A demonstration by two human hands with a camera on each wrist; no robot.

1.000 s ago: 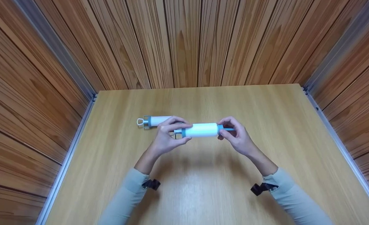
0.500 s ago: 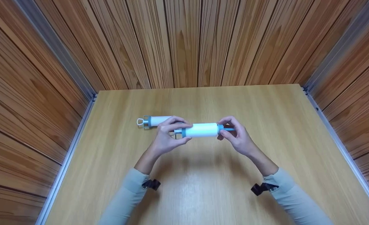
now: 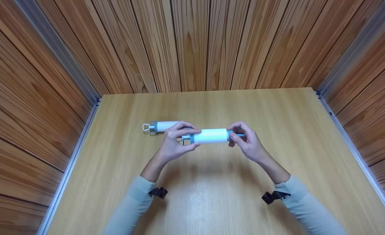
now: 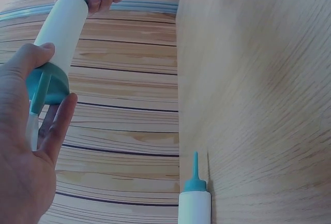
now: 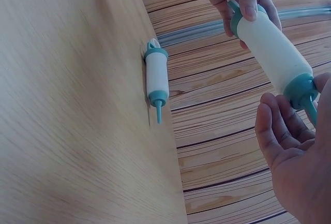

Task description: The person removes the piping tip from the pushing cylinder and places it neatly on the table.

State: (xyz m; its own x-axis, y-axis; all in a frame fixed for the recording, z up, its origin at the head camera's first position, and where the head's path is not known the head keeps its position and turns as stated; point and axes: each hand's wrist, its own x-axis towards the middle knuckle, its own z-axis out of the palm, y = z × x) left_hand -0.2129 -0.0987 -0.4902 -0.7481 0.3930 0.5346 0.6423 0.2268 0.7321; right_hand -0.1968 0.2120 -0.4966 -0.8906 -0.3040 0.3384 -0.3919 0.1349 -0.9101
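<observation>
A large syringe with a white barrel, teal end caps and a thin teal nozzle is held level above the table in the head view. My left hand grips its plunger end, thumb and fingers on opposite sides of the barrel by the teal flange. At the other end, my right hand pinches the teal nozzle cap between thumb and fingers. Behind the left hand lies a second, matching syringe, its ring handle pointing left; the left hand partly hides it in the head view.
The wooden table stretches beneath both hands. Wood-plank walls stand behind it and on both sides, with metal rails along the side edges. Each wrist carries a small black camera.
The right thumb and fingers have shifted slightly on the nozzle cap. The left hand, the held syringe and the one on the table stay where they were.
</observation>
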